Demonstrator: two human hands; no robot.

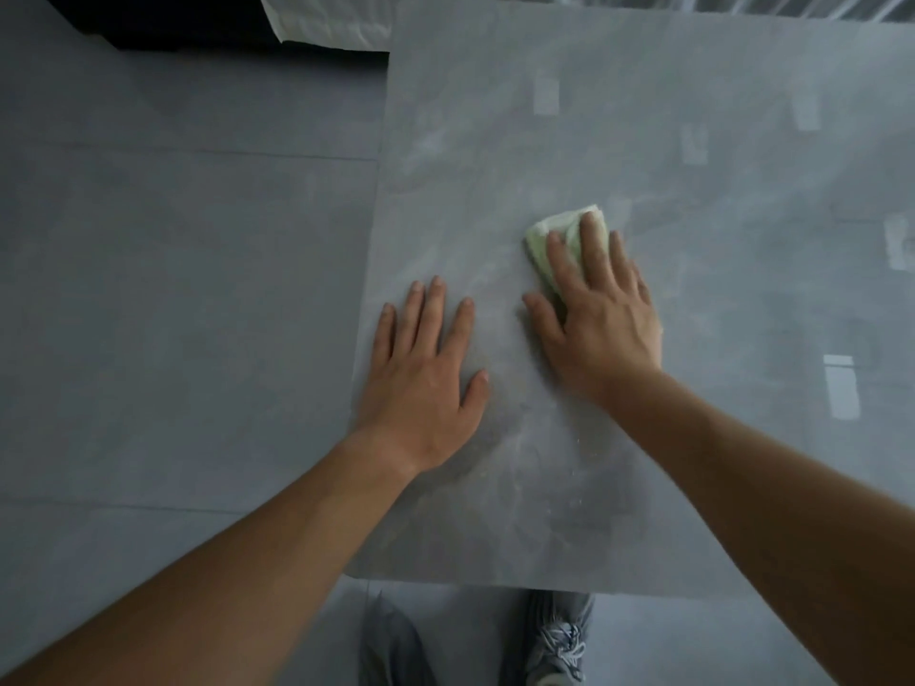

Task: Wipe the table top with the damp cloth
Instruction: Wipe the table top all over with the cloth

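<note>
Mid-wipe, the right hand presses flat, fingers spread, on the folded cloth near the middle of the table, the left hand braced spread just beside it; the next stroke probably needs steady pressure across the remaining top.

Home-like room: grey stone-look table top, grey tiled floor, sheer curtain
</note>
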